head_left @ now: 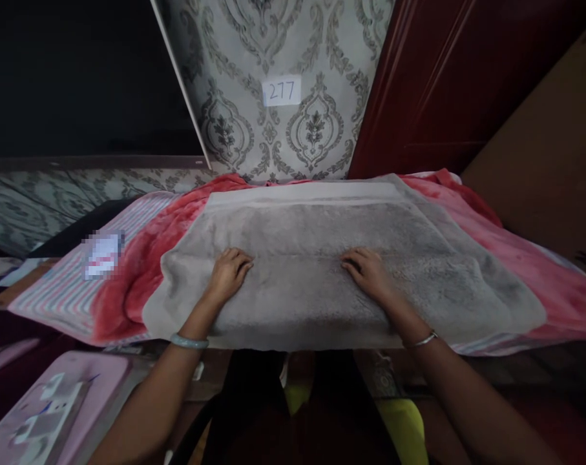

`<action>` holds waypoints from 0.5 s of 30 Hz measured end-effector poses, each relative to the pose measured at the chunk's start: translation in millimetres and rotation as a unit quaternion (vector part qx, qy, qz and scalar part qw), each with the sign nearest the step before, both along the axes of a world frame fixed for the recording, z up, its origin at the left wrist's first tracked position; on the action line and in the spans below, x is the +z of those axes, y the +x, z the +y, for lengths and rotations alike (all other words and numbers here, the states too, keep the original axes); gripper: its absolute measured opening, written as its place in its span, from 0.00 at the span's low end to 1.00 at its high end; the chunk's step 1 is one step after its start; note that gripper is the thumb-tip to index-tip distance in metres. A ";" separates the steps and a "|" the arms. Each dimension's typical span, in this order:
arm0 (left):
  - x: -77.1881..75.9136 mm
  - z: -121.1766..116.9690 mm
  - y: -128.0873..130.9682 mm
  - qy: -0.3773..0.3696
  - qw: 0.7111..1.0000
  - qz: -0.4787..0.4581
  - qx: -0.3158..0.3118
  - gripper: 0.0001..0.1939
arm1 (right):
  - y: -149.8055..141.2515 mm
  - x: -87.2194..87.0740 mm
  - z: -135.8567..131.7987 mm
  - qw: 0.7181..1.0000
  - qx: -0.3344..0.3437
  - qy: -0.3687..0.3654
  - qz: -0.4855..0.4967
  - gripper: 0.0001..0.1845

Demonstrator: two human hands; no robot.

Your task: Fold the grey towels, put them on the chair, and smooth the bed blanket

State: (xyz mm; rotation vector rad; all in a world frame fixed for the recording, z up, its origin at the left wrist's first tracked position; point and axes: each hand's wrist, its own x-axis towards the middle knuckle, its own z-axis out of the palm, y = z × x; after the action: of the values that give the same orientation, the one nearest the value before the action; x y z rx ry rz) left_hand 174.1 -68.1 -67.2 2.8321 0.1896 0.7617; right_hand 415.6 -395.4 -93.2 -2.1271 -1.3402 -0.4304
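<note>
Far out beyond the left hand, a striped cloth (60, 284) lies at the edge of the counter, with a small blurred label (102, 256) on it. Between that cloth and the left hand runs a red blanket (137, 271), which passes under everything and shows again past the right hand.

The left hand (229, 272) lies palm down on the grey towel (297, 258), fingers loosely curled and pressing the pile; its grip closes on nothing, it only rests on the fabric. A pale bangle (189, 341) sits on that wrist.

The towel is spread flat on the blanket, directly under both hands. Its long axis runs side to side, across the line of the arms, so its ends lie outward of each hand and its far hem lies straight ahead of the fingertips.

The right hand (370, 272) lies the same way, flat with fingers slightly bent, gripping nothing. Both hands sit about equally near the towel's middle; the right-hand end of the towel reaches farther from its hand than the left-hand end does. A thin metal bangle (422, 340) circles the right wrist.

Ahead of both hands, a paper tag (282, 91) hangs on the patterned wall.
</note>
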 end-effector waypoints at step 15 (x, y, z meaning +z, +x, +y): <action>3.4 5.5 10.1 0.011 0.999 -0.033 0.017 0.11 | 6.1 8.3 8.1 1.000 -0.012 0.015 0.024 0.07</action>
State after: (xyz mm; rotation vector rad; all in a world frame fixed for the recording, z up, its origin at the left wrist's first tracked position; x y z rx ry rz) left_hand 184.2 -62.6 -63.8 2.8259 0.2208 0.8670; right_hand 421.7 -387.2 -85.0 -2.1183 -1.2750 -0.4026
